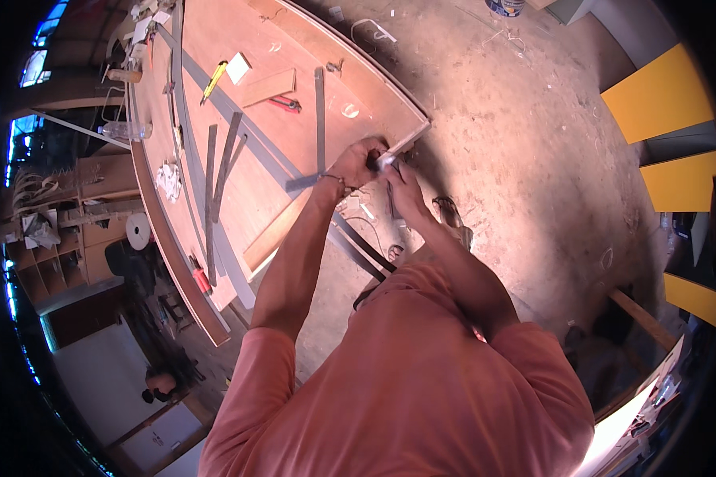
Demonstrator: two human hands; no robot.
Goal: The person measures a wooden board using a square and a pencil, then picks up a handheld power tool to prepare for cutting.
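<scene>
Fingers [371, 145] of left hand [356, 165] and right hand [406, 192] are curled near tabletop [223, 36]; whether anything is pinched cannot be told.

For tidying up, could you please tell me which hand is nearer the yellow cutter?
Left: in the picture, the left hand is below and right of the yellow cutter; the right hand is farther below and right.

Strips [320, 111] on table [239, 32], left of hands [355, 165]

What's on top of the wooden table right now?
A yellow cutter, a white square, a wood offcut, a red tool and dark strips are visible, among other things. Whatever lies under the left hand is covered.
</scene>
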